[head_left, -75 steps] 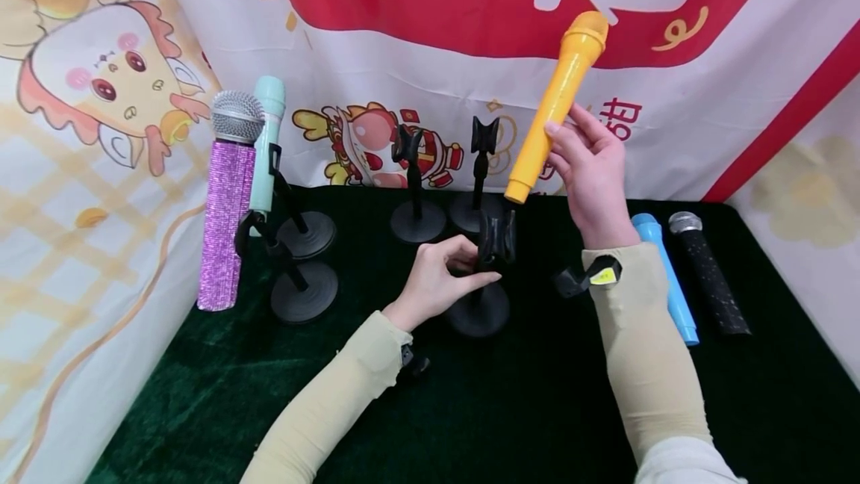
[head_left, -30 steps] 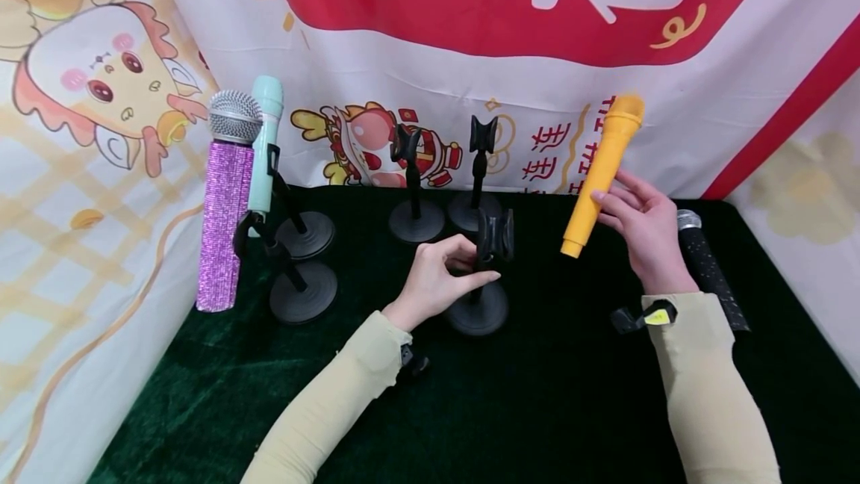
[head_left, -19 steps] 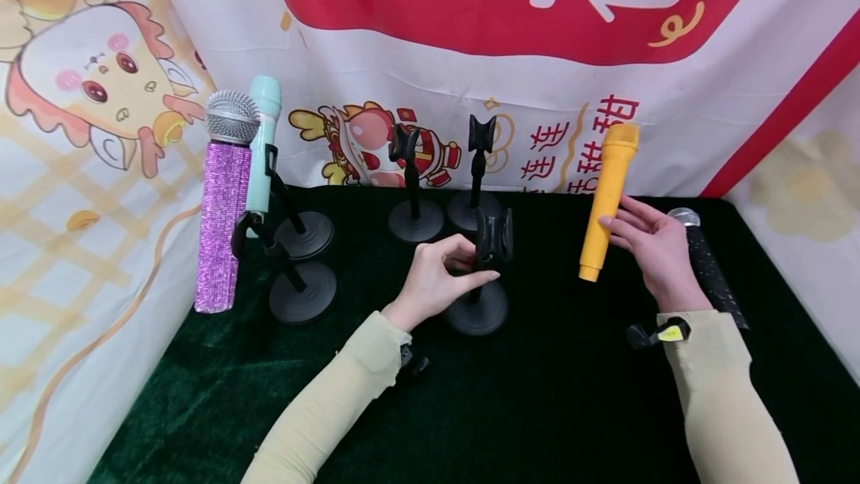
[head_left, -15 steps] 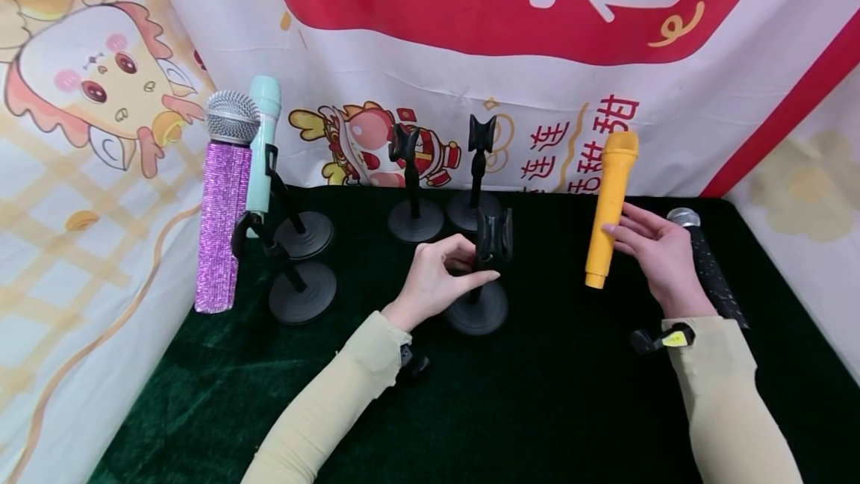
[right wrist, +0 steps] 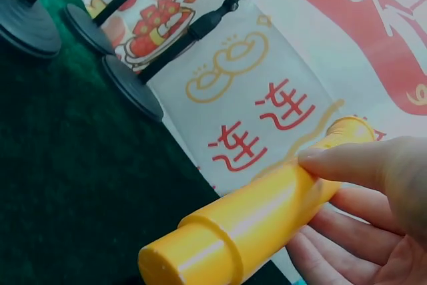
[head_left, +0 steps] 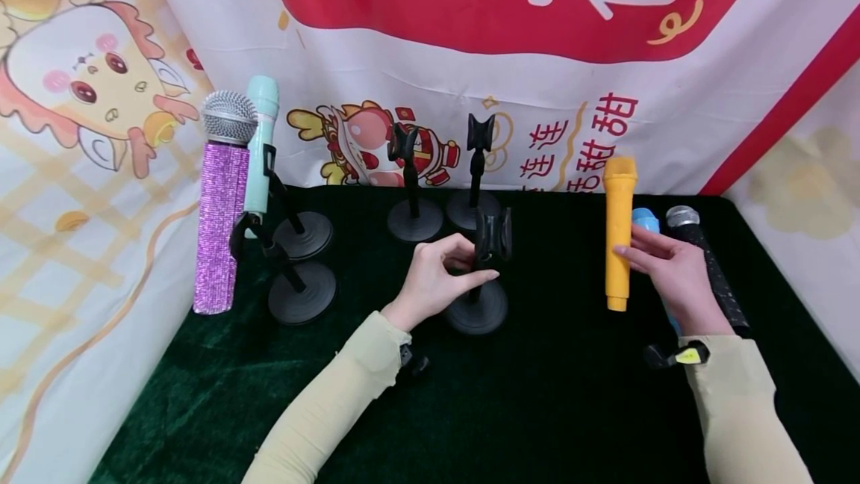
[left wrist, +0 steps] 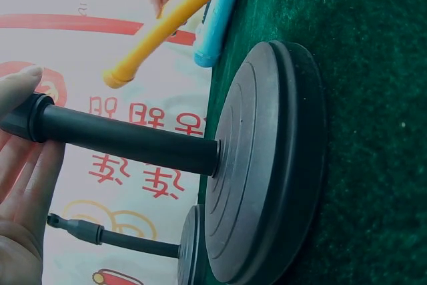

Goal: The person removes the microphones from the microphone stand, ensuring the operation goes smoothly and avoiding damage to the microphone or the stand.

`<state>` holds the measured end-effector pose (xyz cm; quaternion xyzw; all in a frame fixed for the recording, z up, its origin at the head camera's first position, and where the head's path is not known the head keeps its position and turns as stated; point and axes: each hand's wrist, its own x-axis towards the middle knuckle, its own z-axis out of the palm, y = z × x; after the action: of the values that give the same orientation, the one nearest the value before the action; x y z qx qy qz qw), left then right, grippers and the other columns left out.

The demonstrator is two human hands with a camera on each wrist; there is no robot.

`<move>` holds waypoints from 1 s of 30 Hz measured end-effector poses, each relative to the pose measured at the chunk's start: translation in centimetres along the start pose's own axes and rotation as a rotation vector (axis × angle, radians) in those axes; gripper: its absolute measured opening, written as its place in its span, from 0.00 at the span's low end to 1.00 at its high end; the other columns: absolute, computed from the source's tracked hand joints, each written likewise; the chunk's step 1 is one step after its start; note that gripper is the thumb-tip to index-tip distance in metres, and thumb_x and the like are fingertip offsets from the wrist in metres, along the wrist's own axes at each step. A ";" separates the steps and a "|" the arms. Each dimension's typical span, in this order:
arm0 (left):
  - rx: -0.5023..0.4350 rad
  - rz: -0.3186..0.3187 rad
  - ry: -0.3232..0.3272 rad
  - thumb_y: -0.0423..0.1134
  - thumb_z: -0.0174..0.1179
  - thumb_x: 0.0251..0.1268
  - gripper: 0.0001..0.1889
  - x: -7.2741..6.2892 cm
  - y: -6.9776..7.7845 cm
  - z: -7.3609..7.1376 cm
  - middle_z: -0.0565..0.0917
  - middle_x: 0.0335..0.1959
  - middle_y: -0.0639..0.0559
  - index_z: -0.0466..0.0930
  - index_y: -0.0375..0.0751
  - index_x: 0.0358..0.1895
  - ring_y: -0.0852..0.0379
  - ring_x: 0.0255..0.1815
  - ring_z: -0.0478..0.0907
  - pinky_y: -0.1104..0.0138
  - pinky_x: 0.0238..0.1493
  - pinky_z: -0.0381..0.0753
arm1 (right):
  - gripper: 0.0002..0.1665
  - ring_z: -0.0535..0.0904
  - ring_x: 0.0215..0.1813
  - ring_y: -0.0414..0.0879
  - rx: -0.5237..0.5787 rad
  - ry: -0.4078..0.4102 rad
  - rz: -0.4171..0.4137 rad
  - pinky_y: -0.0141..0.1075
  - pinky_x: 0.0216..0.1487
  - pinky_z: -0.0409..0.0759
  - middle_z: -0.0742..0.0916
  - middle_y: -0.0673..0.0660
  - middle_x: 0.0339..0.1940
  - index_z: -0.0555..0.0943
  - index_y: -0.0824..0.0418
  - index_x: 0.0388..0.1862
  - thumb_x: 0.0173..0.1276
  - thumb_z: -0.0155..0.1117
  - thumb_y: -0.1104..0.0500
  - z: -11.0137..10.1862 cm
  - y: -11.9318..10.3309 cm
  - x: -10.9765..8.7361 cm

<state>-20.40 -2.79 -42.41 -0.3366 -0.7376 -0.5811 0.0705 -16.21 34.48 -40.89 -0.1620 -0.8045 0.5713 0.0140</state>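
Observation:
In my right hand point(head_left: 678, 275) a yellow microphone point(head_left: 619, 237) stands nearly upright above the cloth, pinched between thumb and fingers. The right wrist view shows the thumb on the barrel of the yellow microphone point(right wrist: 260, 211). My left hand point(head_left: 437, 275) grips the neck of the front microphone stand point(head_left: 478, 312), just under its black clip point(head_left: 493, 236). In the left wrist view the stand's round base point(left wrist: 247, 165) rests on the green cloth. Behind the right hand lie a blue microphone point(head_left: 646, 219), mostly hidden, and a black speckled microphone point(head_left: 712, 267).
At the left, a purple glittery microphone point(head_left: 222, 230) and a mint microphone point(head_left: 263, 140) sit in stands. Two more stands, one back left point(head_left: 415, 219) and one back right point(head_left: 473, 208), have bare clips. A printed curtain point(head_left: 416, 66) hangs behind the green cloth point(head_left: 551, 394).
My right hand has carried the yellow microphone right and down from near the stand's clip, and it has turned more upright. The left hand keeps its grip on the stand.

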 end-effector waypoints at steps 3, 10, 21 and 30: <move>0.003 -0.006 0.000 0.43 0.76 0.60 0.11 0.0 0.0 0.0 0.87 0.38 0.60 0.84 0.50 0.41 0.63 0.36 0.86 0.66 0.40 0.87 | 0.49 0.82 0.50 0.37 -0.065 -0.023 0.022 0.32 0.53 0.82 0.80 0.59 0.67 0.69 0.59 0.77 0.64 0.72 0.36 -0.2 0.4 -0.2; -0.001 0.001 0.002 0.43 0.76 0.60 0.11 0.0 0.0 0.0 0.87 0.38 0.58 0.84 0.49 0.41 0.62 0.36 0.86 0.65 0.40 0.87 | 0.48 0.82 0.48 0.37 -0.163 -0.046 0.025 0.31 0.50 0.83 0.79 0.65 0.67 0.70 0.59 0.76 0.65 0.71 0.36 -0.6 1.4 -0.3; -0.003 0.012 0.004 0.44 0.76 0.60 0.11 0.0 -0.1 0.0 0.87 0.37 0.60 0.84 0.50 0.41 0.62 0.35 0.86 0.65 0.40 0.87 | 0.44 0.81 0.41 0.26 -0.247 -0.059 -0.024 0.27 0.44 0.83 0.80 0.67 0.65 0.72 0.66 0.73 0.68 0.71 0.40 -0.9 2.2 -0.6; -0.006 0.020 0.007 0.44 0.76 0.60 0.11 0.0 0.0 0.1 0.87 0.37 0.59 0.84 0.49 0.41 0.62 0.35 0.86 0.65 0.39 0.87 | 0.44 0.82 0.42 0.32 -0.316 -0.073 -0.019 0.29 0.43 0.84 0.81 0.67 0.64 0.73 0.68 0.72 0.69 0.69 0.39 -1.0 2.8 -0.8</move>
<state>-20.43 -2.72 -42.46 -0.3422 -0.7323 -0.5836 0.0779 -14.54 35.97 -42.96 -0.1339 -0.8857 0.4431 -0.0354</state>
